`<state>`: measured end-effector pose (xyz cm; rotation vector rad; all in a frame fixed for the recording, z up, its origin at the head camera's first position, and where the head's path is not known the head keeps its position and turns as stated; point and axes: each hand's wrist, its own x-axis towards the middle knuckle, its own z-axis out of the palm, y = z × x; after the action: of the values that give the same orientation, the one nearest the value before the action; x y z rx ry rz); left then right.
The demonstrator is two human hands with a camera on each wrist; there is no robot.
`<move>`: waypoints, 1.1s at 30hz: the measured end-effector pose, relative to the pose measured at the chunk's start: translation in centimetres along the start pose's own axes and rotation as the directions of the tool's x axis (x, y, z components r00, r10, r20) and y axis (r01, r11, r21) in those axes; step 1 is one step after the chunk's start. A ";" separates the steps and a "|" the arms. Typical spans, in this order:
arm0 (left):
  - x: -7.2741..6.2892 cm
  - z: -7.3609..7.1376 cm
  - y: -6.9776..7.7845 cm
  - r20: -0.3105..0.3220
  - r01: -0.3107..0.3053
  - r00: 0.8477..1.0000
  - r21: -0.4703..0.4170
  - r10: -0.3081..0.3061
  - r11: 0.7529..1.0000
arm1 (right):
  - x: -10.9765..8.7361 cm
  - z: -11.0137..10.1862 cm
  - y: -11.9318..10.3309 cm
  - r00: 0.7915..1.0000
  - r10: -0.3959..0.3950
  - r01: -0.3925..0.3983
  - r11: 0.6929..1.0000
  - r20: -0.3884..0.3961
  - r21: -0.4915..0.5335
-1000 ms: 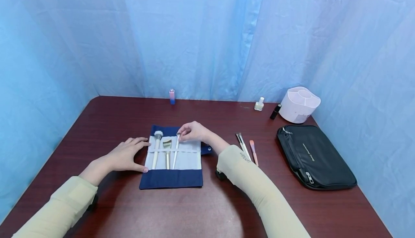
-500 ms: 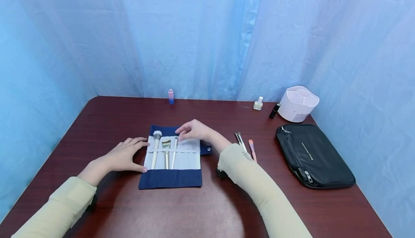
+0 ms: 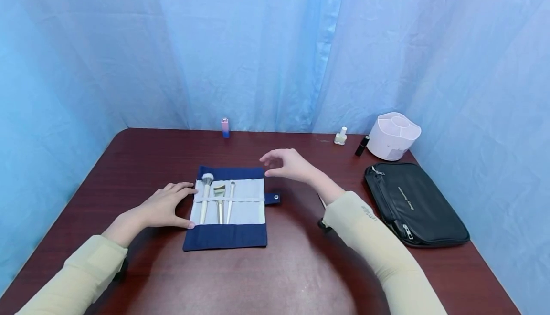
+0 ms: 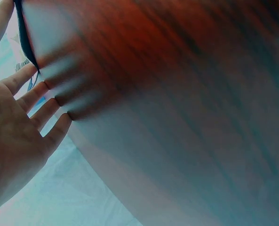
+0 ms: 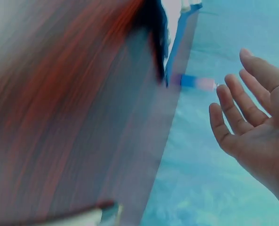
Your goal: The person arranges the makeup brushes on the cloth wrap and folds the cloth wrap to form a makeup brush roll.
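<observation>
A navy brush roll (image 3: 225,236) with a pale lining lies unrolled on the table. Under its strap sit a fluffy white makeup brush (image 3: 204,204), a flat gold-handled brush (image 3: 221,208) and a slim white brush (image 3: 229,205). My left hand (image 3: 165,206) rests at the roll's left edge, fingers spread, thumb by the lower flap. Holding nothing, my right hand (image 3: 290,166) hovers right of the roll's top corner, its fingers loosely bent and apart in the right wrist view. The forearm hides most of the loose brushes beyond it.
A black zipped case (image 3: 417,205) lies on the right. Behind it stand a white organizer (image 3: 393,138), a black lipstick tube (image 3: 363,146) and a nail polish bottle (image 3: 341,136). A pink-and-blue tube (image 3: 225,128) stands at the back edge, before the blue curtain (image 3: 258,52).
My right hand has let go of the slim white brush, leaving it under the strap, and moved right and away from the roll. The left hand has stayed in place.
</observation>
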<state>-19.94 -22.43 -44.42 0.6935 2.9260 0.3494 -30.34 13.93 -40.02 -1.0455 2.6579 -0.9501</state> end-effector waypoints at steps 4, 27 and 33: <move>0.0 0.1 -0.1 0.003 0.006 1.000 0.003 -0.006 1.000 | -2.0 -0.9 0.8 1.000 -0.019 0.018 0.993 -0.015 -0.118; 0.0 -0.2 0.2 0.003 0.000 1.000 0.009 0.000 1.000 | -9.9 -3.7 9.0 0.999 -0.041 0.045 0.984 0.028 -0.171; -0.1 -0.1 0.3 0.007 0.001 1.000 0.009 -0.001 1.000 | -10.1 -3.6 10.2 0.999 0.000 0.008 0.987 0.046 -0.161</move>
<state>-19.77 -22.28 -44.22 0.6930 2.9230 0.3335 -29.77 28.01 -44.31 -1.0905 2.7327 -0.7124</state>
